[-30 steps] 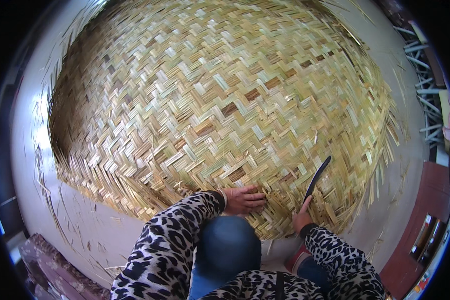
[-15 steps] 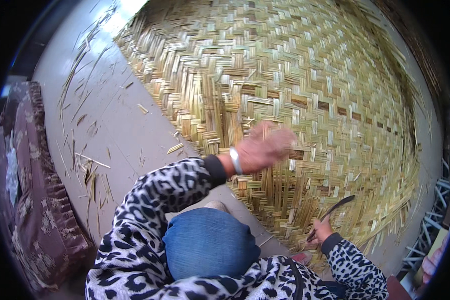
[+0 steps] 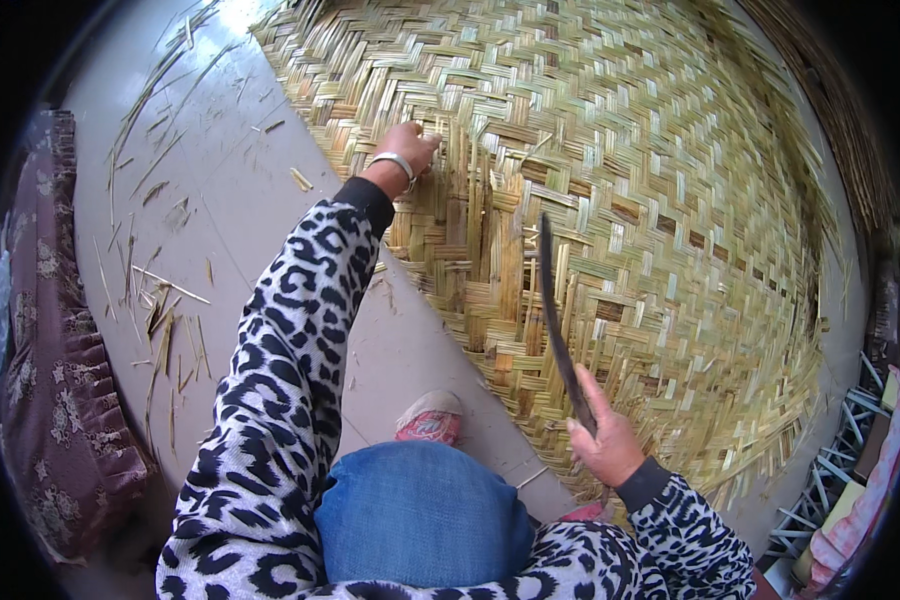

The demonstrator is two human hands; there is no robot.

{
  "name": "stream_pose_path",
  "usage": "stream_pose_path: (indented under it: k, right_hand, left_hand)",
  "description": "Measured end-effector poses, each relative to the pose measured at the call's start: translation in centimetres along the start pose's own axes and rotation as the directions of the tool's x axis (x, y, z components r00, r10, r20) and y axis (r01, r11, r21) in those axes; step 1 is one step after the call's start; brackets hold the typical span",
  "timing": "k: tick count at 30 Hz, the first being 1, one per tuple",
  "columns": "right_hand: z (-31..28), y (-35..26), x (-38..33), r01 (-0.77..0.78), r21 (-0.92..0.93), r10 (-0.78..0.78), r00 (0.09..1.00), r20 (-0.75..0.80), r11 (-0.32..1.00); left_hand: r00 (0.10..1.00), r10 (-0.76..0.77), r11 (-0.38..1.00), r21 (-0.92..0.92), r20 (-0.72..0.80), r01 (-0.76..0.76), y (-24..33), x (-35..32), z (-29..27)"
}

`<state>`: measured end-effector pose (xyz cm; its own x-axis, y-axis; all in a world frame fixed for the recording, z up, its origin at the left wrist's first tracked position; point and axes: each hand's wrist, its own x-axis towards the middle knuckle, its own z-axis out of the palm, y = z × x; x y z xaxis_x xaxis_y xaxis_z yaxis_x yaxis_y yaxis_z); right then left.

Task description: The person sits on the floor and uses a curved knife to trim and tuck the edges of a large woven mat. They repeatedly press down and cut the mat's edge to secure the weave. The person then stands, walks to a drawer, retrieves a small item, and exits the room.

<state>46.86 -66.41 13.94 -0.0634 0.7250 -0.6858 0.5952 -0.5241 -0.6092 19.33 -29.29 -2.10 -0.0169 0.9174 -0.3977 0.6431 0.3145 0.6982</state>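
Note:
A large mat (image 3: 660, 200) woven from flat green and tan strips lies on the floor. My left hand (image 3: 410, 155), with a silver bracelet at its wrist, reaches to the mat's left edge. Its fingers are bent closed against the strips there, and what lies under the fingertips is hidden. My right hand (image 3: 610, 440) is wrapped round the lower end of a long, dark, slightly curved blade-like tool (image 3: 555, 325). The tool points up and away over the mat, above some upright strip ends near its front edge.
Loose straw-like strips (image 3: 170, 290) are scattered over the grey floor (image 3: 240, 210) at left. A maroon flowered cloth cover (image 3: 65, 400) hangs at the far left. My knee (image 3: 425, 510) in blue denim and a pink shoe (image 3: 432, 418) are near the mat. A metal rack (image 3: 835, 450) stands at right.
My left hand has moved up and left, from over the middle of the mat to its left edge. The right hand has shifted left, and its tool has swung from slanting right to nearly upright.

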Motion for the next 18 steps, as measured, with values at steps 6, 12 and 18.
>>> stream_pose_path:
  k: [6,12,18]
  right_hand:
    - [1.6,-3.4,2.1,0.095,-0.066,-0.091,0.994,0.059,0.993]
    - [1.6,-6.5,5.2,0.227,-0.062,-0.218,0.967,0.129,0.972]
    - [2.1,-8.1,8.0,0.338,-0.013,-0.331,0.928,0.169,0.941]
  left_hand:
    - [0.902,-0.026,0.910,-0.363,0.431,0.199,-0.2,-1.1,-1.6]
    - [0.832,-0.007,0.908,-0.346,0.554,0.238,-0.8,-3.1,-2.3]
    - [0.800,0.038,0.844,-0.448,0.599,0.296,-1.4,-3.7,-2.6]
